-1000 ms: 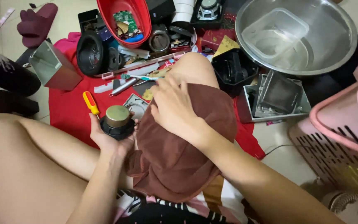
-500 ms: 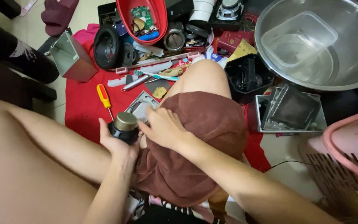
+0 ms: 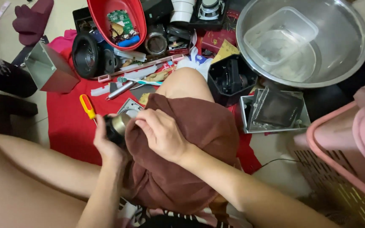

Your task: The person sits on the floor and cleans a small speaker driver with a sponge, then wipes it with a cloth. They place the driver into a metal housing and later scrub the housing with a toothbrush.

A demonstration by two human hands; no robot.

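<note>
Part in hand: small round part [image 3: 117, 126], black body with a brass-coloured top, tipped on its side, just left of the knee [image 3: 186, 84] and above the red cloth [image 3: 66, 126].
Left hand: left hand [image 3: 106, 143] is wrapped around the round part from below, fingers curled shut on its black body.
Right hand: right hand [image 3: 161, 133] rests on the brown shorts [image 3: 191, 139] beside the knee, fingers bent, fingertips touching the brass-coloured end of the part; whether they pinch it cannot be told.
Screwdriver: yellow and red handle [image 3: 87, 106], lying on the red cloth left of the knee, just above the left hand.
Metal tube: grey square tube [image 3: 49, 71], far left of the knee, on the cloth's edge.
Speaker: black speaker [image 3: 87, 55], upper left of the knee.
Red tray: red tray [image 3: 121, 19] holding a green circuit board and small bits, above the knee.
Black box: open black box [image 3: 231, 80], just right of the knee.
Steel bowl: large steel bowl [image 3: 303, 42] with a clear plastic tub inside, upper right of the knee.
Basket: pink basket [image 3: 343, 156], far right of the knee.
</note>
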